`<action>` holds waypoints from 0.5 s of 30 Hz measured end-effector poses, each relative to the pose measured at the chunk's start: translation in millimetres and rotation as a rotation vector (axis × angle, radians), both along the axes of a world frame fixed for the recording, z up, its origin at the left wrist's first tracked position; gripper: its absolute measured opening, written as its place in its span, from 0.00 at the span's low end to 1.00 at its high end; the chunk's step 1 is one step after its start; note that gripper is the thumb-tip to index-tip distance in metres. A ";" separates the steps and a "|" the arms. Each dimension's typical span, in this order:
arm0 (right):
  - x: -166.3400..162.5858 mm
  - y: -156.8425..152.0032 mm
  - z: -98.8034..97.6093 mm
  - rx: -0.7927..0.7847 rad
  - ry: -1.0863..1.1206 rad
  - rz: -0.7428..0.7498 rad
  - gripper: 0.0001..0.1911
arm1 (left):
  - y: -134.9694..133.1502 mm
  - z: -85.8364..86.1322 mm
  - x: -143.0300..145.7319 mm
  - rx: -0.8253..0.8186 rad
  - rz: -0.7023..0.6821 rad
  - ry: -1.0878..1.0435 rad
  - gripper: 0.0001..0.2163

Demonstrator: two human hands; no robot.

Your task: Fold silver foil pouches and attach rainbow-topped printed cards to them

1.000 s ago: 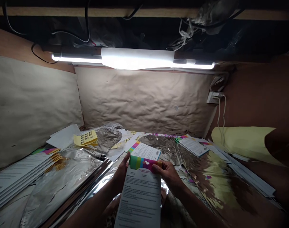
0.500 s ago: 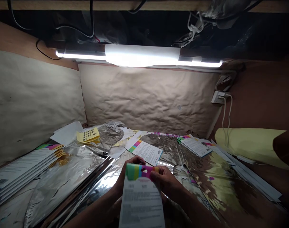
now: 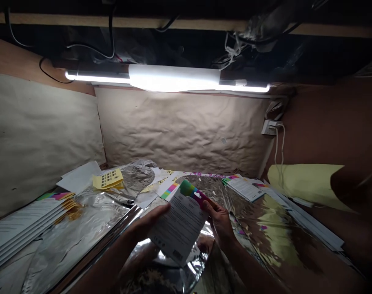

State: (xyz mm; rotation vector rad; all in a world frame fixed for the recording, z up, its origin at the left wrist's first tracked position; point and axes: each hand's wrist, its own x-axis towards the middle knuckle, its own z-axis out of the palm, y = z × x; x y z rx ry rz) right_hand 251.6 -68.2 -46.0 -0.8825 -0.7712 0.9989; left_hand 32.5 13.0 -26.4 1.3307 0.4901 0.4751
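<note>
A flat printed carton (image 3: 180, 228) with a hang hole, a green-to-magenta band along its top and a barcode near its bottom is held tilted in front of me. My left hand (image 3: 151, 222) grips its left edge, thumb on the face and the other fingers hidden behind. My right hand (image 3: 219, 224) pinches the upper right corner at the magenta band, thumb in front. Just behind the held carton lies a similar one (image 3: 169, 190), mostly covered by it.
A stack of like cartons (image 3: 23, 216) sits at the left, more cartons (image 3: 245, 188) at the right. Yellow sticker sheets (image 3: 109, 179) lie back left. Crinkled silvery film (image 3: 82, 232) covers the tabletop. A lit tube lamp (image 3: 173, 79) hangs ahead; a cabled socket (image 3: 269, 127) is on the right.
The carton has risen into fuller view and tilted, its top leaning left. My left hand has shifted from behind its top to its left edge. The right hand stays on the top corner.
</note>
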 end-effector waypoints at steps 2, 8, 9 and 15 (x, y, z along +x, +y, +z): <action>2.0 -1.1 -0.8 0.003 -0.033 -0.002 0.23 | 0.2 11.1 -0.6 0.149 0.001 0.026 0.22; 15.9 6.6 -20.8 -0.095 -0.175 0.005 0.32 | 13.9 79.5 -64.2 0.439 0.375 0.079 0.28; 18.5 10.5 -25.1 -0.111 -0.207 0.000 0.34 | 17.8 92.9 -91.9 0.479 0.430 0.116 0.33; 18.5 22.2 -45.0 -0.143 -0.410 -0.004 0.38 | 29.4 123.1 -277.0 0.784 0.915 1.075 0.33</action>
